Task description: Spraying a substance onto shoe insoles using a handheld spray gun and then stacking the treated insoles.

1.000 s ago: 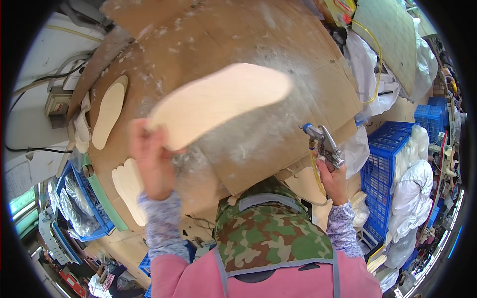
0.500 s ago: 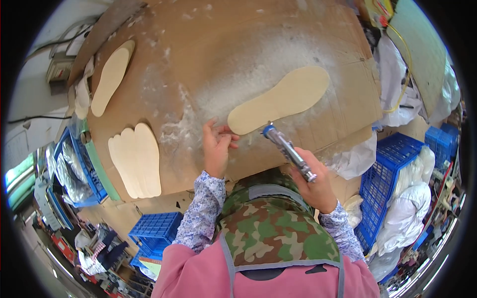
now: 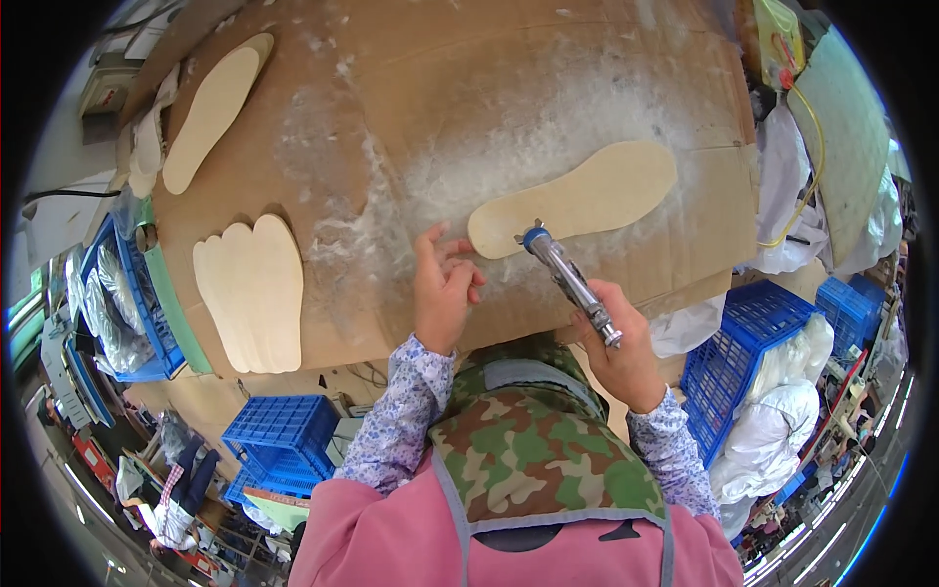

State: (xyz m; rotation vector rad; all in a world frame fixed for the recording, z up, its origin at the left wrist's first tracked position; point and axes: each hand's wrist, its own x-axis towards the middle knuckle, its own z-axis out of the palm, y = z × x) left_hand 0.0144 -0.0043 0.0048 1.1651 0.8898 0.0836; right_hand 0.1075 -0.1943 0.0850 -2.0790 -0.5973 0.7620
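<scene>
Here I am at the bench, and my right hand [image 3: 621, 342] is wrapped firmly around a metal spray gun [image 3: 569, 281], its blue-ringed nozzle end pointing up and to the left, right at the lower edge of a cream-coloured insole [image 3: 587, 194]. From above I can't tell how much of a gap there is between the two. That insole lies flat and slantwise on the cardboard sheet [image 3: 411, 127], its narrower end toward my left hand [image 3: 445, 293] and its broad end up to the right. And the left hand, there it is, fingers loosely bent and spread, tips right by that narrow end; whether they actually touch it, I can't make out.

White residue [image 3: 528, 117] streaks the cardboard all around the piece! Over on my left, a fanned group of insoles [image 3: 252, 298] lies overlapping near the bench edge, and farther up that side an insole pair [image 3: 213, 117] rests one upon the other. Below, my camouflage apron [image 3: 548, 455] fills the near side, a blue crate [image 3: 719, 367] stands off to my right, and another blue crate [image 3: 284, 435] sits down to my left.
</scene>
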